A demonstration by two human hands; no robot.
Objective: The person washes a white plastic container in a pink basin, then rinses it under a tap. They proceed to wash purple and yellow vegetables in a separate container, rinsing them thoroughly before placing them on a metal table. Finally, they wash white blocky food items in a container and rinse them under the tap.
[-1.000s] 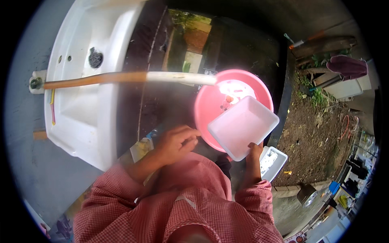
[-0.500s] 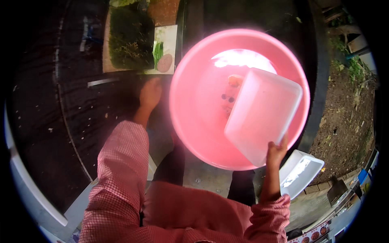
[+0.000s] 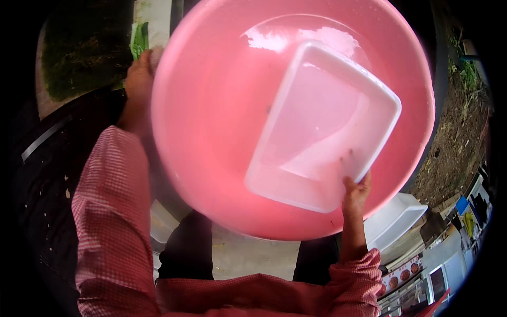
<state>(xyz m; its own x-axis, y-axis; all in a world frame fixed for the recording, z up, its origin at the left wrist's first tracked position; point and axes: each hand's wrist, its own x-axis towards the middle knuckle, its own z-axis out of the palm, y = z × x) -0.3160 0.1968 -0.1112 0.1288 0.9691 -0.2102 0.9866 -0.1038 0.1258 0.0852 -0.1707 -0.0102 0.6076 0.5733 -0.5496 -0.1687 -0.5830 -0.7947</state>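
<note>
A wide pink basin (image 3: pixel 206 174) with water in it fills the middle of the view. Inside it sits a white rectangular plastic tub (image 3: pixel 257 164), set aslant, with water pooled in it and a few small dark specks. My right hand (image 3: pixel 356 198) is closed on the tub's near right rim, thumb on the inner side. Left of the basin, my left hand (image 3: pixel 138 82) reaches beside a bunch of green leaves (image 3: pixel 139 39) on a white board (image 3: pixel 159 18). A round brownish thing (image 3: pixel 156 57) lies by its fingers, which are blurred; I cannot tell whether they grip it.
Another white tub (image 3: pixel 393 224) stands beyond my right forearm. A dark mossy patch (image 3: pixel 79 53) lies at the far left, with a pale strip (image 3: pixel 46 138) nearer. Bare soil (image 3: pixel 449 153) runs along the right side. My legs are close to the basin's near edge.
The view has come closer to the basin and shifted right. The white tub has turned more upright and now holds water. My left hand has moved forward to the leaves and the round thing.
</note>
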